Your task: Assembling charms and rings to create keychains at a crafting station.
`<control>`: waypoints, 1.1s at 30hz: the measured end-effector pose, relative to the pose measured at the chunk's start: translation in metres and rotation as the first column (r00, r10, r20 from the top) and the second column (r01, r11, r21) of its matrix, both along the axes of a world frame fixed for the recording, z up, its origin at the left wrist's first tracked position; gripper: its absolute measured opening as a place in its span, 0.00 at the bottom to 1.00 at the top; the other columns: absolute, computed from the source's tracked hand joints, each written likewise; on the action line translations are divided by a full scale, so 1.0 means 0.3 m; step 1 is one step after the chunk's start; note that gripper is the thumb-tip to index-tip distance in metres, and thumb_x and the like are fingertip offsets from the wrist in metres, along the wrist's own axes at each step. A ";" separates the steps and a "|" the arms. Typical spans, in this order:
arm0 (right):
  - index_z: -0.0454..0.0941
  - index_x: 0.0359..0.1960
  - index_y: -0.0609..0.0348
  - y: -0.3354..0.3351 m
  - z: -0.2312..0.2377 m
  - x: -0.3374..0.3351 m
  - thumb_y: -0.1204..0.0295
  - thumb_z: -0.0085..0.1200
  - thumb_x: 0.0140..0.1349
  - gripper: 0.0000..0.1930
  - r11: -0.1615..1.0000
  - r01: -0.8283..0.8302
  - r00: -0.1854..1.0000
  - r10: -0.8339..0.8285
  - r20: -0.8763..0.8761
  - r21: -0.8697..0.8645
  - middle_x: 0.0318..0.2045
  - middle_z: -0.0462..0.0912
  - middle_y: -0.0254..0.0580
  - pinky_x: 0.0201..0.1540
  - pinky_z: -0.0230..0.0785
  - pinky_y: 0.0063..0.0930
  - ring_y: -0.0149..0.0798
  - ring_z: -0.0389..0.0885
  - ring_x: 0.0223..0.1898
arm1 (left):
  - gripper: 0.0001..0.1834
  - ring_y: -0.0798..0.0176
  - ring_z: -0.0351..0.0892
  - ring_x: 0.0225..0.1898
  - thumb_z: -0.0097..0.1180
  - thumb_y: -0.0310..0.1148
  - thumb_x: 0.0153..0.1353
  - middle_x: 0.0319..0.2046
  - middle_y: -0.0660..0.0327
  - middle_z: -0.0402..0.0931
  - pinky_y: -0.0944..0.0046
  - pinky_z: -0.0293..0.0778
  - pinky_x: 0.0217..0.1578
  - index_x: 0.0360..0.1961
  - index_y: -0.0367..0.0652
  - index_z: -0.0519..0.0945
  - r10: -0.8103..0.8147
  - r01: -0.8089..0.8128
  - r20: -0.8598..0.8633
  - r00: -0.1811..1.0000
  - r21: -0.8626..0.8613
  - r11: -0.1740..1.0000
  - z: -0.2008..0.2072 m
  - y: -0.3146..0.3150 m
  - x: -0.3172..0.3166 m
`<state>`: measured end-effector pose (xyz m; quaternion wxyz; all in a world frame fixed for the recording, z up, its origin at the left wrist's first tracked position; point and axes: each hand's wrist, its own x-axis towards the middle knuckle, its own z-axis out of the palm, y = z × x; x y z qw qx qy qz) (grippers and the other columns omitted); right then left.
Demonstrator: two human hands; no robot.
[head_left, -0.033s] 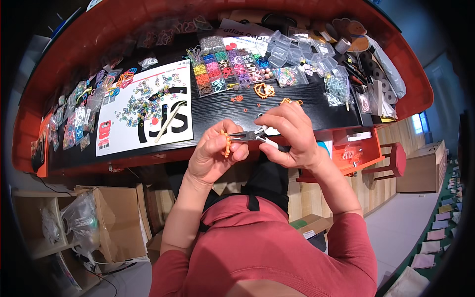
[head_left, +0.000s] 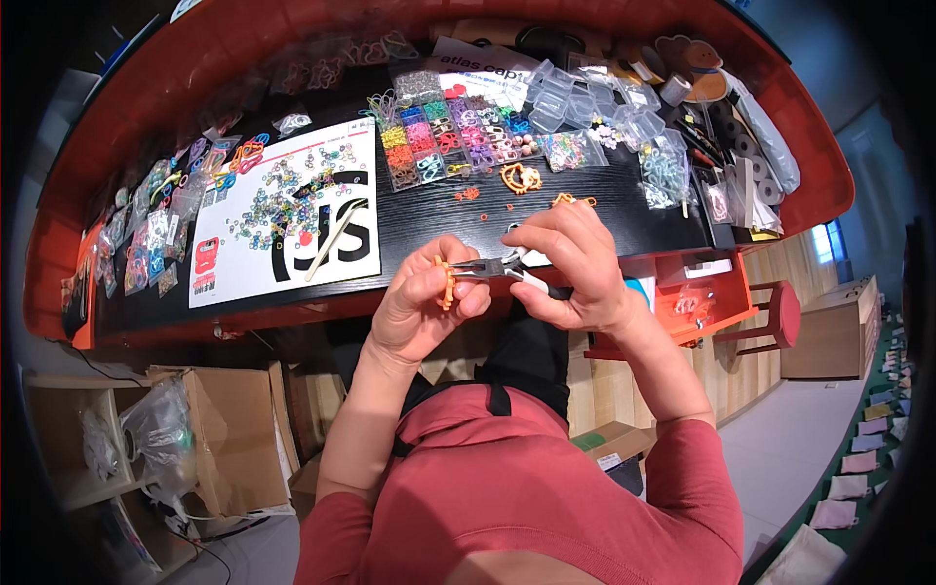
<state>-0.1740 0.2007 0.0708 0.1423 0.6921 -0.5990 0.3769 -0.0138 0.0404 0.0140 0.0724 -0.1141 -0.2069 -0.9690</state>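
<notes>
My left hand [head_left: 419, 304] pinches a small orange piece [head_left: 448, 285] of linked loops, perhaps a chain, between thumb and fingers. In my right hand [head_left: 577, 268] are long-nose pliers [head_left: 499, 266] with pale and dark handles. Their slim jaws point left and reach the orange piece; whether they grip it cannot be made out. Both hands meet in front of the desk's near edge. Beyond them on the black desktop lie an orange ring-shaped piece [head_left: 521, 177], another orange piece [head_left: 573, 199] partly behind my right hand, and several tiny orange bits [head_left: 470, 194].
A white printed sheet [head_left: 229, 253] at left carries many small coloured rings [head_left: 278, 210] and a pale stick [head_left: 336, 239]. A compartment box [head_left: 426, 174] of coloured clips stands behind. Clear plastic boxes [head_left: 570, 95] and bags crowd the back right. An orange drawer [head_left: 721, 302] sticks out at right.
</notes>
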 end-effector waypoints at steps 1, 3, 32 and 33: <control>0.82 0.46 0.60 0.000 -0.001 0.001 0.58 0.66 0.56 0.22 1.000 0.000 1.000 0.000 0.000 0.000 0.38 0.82 0.45 0.38 0.65 0.38 0.46 0.76 0.33 | 0.16 0.63 0.79 0.35 0.66 0.37 0.65 0.32 0.61 0.76 0.61 0.73 0.39 0.41 0.39 0.74 0.000 0.000 0.000 1.000 0.000 1.000 0.000 0.004 0.000; 0.82 0.46 0.59 -0.001 -0.003 0.000 0.57 0.66 0.56 0.22 1.000 0.012 1.000 -0.013 -0.027 -0.021 0.38 0.82 0.44 0.37 0.64 0.38 0.45 0.76 0.33 | 0.15 0.64 0.78 0.34 0.66 0.38 0.66 0.32 0.61 0.76 0.62 0.71 0.38 0.39 0.40 0.73 0.002 -0.002 -0.004 1.000 0.027 1.000 0.003 0.014 -0.001; 0.81 0.44 0.58 0.010 -0.005 -0.012 0.64 0.72 0.49 0.22 0.991 0.066 0.985 -0.084 -0.153 -0.117 0.33 0.80 0.37 0.33 0.61 0.36 0.40 0.74 0.28 | 0.14 0.63 0.79 0.43 0.62 0.36 0.68 0.40 0.60 0.76 0.65 0.76 0.39 0.45 0.42 0.72 0.059 -0.061 0.031 0.998 0.079 0.995 -0.019 0.034 -0.008; 0.81 0.44 0.58 0.015 -0.005 -0.015 0.64 0.72 0.48 0.22 0.988 0.094 0.981 -0.113 -0.160 -0.121 0.33 0.80 0.37 0.33 0.61 0.36 0.40 0.74 0.28 | 0.15 0.61 0.81 0.47 0.61 0.35 0.68 0.45 0.57 0.77 0.63 0.80 0.41 0.49 0.41 0.73 0.146 -0.139 0.114 0.983 -0.061 0.988 -0.011 0.024 -0.004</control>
